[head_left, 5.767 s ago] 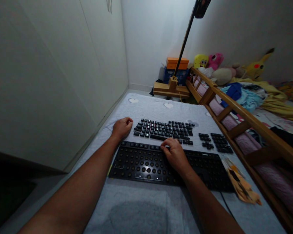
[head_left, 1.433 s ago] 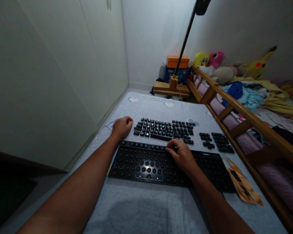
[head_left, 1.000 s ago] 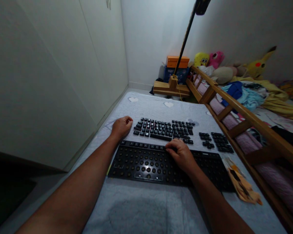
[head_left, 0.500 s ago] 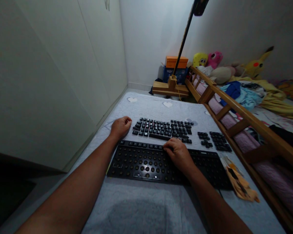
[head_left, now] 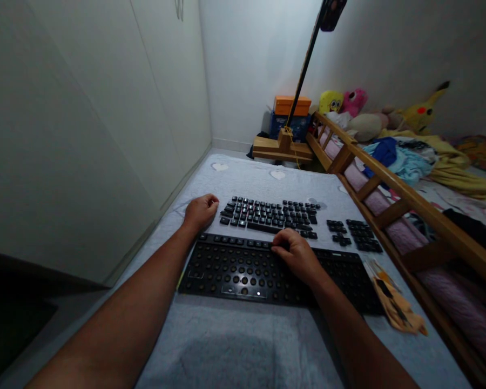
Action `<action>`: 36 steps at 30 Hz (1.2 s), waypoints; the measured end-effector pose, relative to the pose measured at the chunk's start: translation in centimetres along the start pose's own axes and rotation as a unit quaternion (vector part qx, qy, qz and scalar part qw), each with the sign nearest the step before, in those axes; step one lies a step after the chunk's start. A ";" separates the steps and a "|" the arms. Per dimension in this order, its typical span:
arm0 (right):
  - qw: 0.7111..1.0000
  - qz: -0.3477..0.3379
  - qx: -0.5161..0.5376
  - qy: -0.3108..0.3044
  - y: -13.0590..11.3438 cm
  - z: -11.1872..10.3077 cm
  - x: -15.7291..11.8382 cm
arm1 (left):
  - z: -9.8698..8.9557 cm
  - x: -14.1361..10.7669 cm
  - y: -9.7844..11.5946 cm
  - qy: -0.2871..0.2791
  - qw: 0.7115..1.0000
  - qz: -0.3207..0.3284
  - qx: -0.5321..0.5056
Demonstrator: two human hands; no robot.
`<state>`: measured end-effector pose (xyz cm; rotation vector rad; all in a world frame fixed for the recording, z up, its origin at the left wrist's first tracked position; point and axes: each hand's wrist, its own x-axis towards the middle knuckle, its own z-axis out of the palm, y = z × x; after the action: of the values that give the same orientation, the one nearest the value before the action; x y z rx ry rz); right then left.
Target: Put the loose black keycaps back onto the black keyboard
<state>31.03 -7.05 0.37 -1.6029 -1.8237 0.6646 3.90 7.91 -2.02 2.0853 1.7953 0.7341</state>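
Note:
A black keyboard [head_left: 235,270] lies on the bed with most of its key posts bare and several keycaps along its top row. My right hand [head_left: 294,251] is over the middle of that row, thumb and fingertips pinched on a keycap mostly hidden by them. Behind the keyboard are rows of loose black keycaps [head_left: 267,213]. Left of these rows, my left hand [head_left: 201,209] rests on the sheet with its fingers curled together; anything inside them is hidden. Two smaller groups of keycaps, the nearer to the rows [head_left: 340,232] and the far-right one [head_left: 363,235], lie beyond the keyboard's right half.
An orange cloth [head_left: 399,305] with a dark tool on it lies right of the keyboard. A wooden bed rail [head_left: 389,186] borders the right side, and a white wardrobe [head_left: 105,135] the left. Beyond the bed's foot stands a pole on a wooden base [head_left: 267,145].
The view has shifted very slightly. Both hands keep nearly the same place, the right still pinching at the top row.

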 end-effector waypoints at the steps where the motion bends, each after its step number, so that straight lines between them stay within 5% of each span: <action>1: 1.000 0.004 0.002 -0.002 0.0 -0.1 0.1 | 0.0 0.0 0.0 0.000 1.000 -0.001 0.001; 36: 0.999 0.045 -0.009 -0.013 -0.4 0.0 0.8 | 0.2 0.0 0.0 -0.001 1.000 -0.011 0.007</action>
<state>30.69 -6.32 0.81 -1.7050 -1.7892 0.7136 4.01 7.95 -2.14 2.0715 1.8254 0.7159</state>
